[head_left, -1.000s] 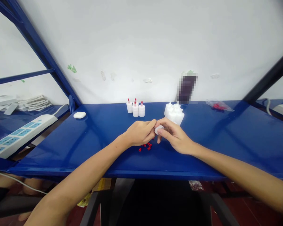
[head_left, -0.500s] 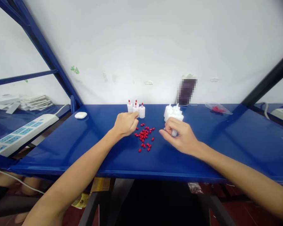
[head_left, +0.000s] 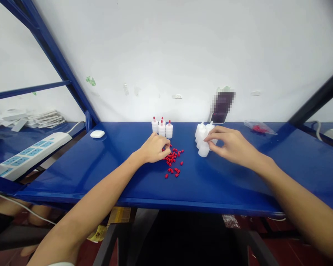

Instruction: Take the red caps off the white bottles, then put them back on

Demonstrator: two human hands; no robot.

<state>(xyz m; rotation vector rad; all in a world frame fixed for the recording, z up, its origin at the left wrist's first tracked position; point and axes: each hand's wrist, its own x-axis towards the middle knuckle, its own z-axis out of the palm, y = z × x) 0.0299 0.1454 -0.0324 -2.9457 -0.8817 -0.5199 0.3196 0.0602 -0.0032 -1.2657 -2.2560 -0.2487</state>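
My left hand (head_left: 155,148) is over the left side of a loose pile of small red caps (head_left: 171,159), thumb and fingers closed together; what is between the fingertips is too small to tell. Just behind it stand several white bottles with red caps (head_left: 169,131). My right hand (head_left: 229,147) pinches the upper part of a white bottle (head_left: 203,150) at the front of a group of uncapped white bottles (head_left: 199,129). The fingers partly cover that group.
The blue table (head_left: 122,184) meets a white wall. A phone (head_left: 218,117) leans there, right of the bottles. Further right lies a clear bag of red pieces (head_left: 259,128). On the left are a white case (head_left: 97,134) and a power strip (head_left: 37,153).
My left hand has moved from the capped bottles toward the red caps. My right hand has shifted right and its curled fingers have extended; the bottle in it now appears against the uncapped group.
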